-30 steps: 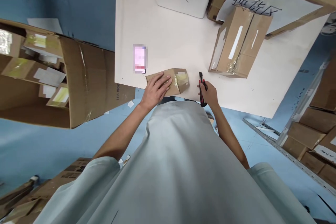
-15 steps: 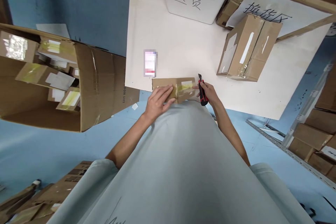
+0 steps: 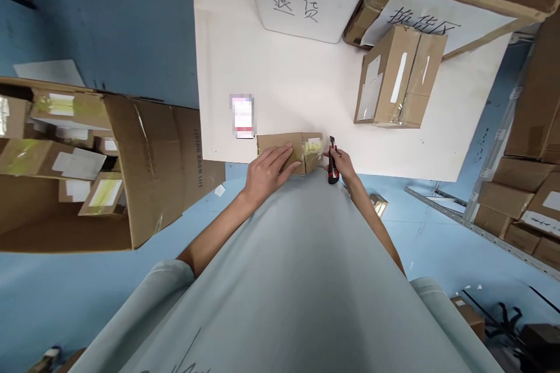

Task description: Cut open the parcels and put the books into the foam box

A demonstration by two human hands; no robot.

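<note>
A small brown cardboard box (image 3: pixel 310 154) lies at the near edge of the white table, with yellowish tape and a white label at its right end. Across its left part rests my left hand (image 3: pixel 270 172), fingers extended and pressing on the cardboard. My right hand (image 3: pixel 342 164) is wrapped around a red and black utility knife (image 3: pixel 333 163), its tip pointing away from me. The fingers of that hand are close to the box's right end; whether they touch it I cannot tell. A phone-like item (image 3: pixel 243 116), blurred out, lies beyond the box to the left.
On the white table (image 3: pixel 297 76) stand a white foam bin (image 3: pixel 301 9), a taped carton (image 3: pixel 394 78) and a large open carton with a paper sign (image 3: pixel 437 9). Left of the table, a big open cardboard box (image 3: pixel 153 169) holds several small parcels. Stacked cartons (image 3: pixel 507 189) line the right.
The view has shifted a little. The small box is turned slightly, its taped end now farther right under my hands. My right hand still holds the knife.
</note>
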